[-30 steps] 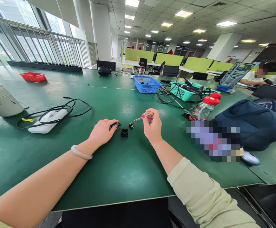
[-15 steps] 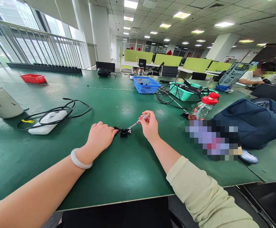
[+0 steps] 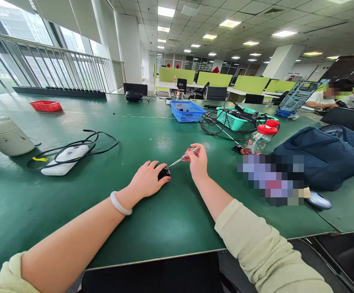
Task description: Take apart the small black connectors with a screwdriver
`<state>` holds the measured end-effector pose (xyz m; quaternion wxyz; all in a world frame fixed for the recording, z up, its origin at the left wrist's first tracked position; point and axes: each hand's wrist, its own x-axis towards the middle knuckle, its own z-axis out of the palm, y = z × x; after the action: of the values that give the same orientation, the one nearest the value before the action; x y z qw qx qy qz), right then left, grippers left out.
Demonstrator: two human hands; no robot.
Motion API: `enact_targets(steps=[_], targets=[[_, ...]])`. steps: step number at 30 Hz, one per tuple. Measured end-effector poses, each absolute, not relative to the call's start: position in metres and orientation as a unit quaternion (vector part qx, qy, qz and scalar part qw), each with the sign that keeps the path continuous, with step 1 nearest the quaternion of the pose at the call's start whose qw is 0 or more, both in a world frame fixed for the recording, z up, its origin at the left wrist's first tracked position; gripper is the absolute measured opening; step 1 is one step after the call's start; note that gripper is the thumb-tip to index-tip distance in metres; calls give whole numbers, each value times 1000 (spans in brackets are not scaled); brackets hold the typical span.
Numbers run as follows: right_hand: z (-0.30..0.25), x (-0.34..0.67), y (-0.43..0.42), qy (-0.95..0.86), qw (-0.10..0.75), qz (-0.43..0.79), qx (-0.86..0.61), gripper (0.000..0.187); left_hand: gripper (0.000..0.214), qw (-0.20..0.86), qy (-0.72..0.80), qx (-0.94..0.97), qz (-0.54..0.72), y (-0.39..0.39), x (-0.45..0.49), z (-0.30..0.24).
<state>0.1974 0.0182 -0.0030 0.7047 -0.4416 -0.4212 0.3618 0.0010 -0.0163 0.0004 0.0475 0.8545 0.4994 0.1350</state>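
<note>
My left hand [image 3: 148,179] lies on the green table [image 3: 164,219], its fingers closed over a small black part [image 3: 164,173] and pinning it to the surface. My right hand [image 3: 197,162] pinches a small screwdriver [image 3: 184,156] with a reddish clear handle. The thin metal shaft slants down to the left and its tip meets the black part. A pale bangle circles my left wrist. Most of the black part is hidden under my fingers.
A white device with a black cable [image 3: 65,154] lies at the left, a pale kettle [image 3: 4,136] beyond it. A blue basket [image 3: 186,110], a teal basket [image 3: 241,118], a red-capped bottle [image 3: 261,138] and a dark blue bag [image 3: 320,156] sit to the right. People sit far right.
My left hand has slid right and closed over the black part. The screwdriver tip has come down from mid-air onto that part.
</note>
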Motion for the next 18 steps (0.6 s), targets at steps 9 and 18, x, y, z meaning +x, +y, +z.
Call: enact_targets(steps=[9,18], targets=[[-14,196,31,-318,688,497,-423,28,51,83,488,857,143,-16,7,3],[-10,191,27,-281,689,543,-389,24,43,89,487,852,172,-14,10,1]])
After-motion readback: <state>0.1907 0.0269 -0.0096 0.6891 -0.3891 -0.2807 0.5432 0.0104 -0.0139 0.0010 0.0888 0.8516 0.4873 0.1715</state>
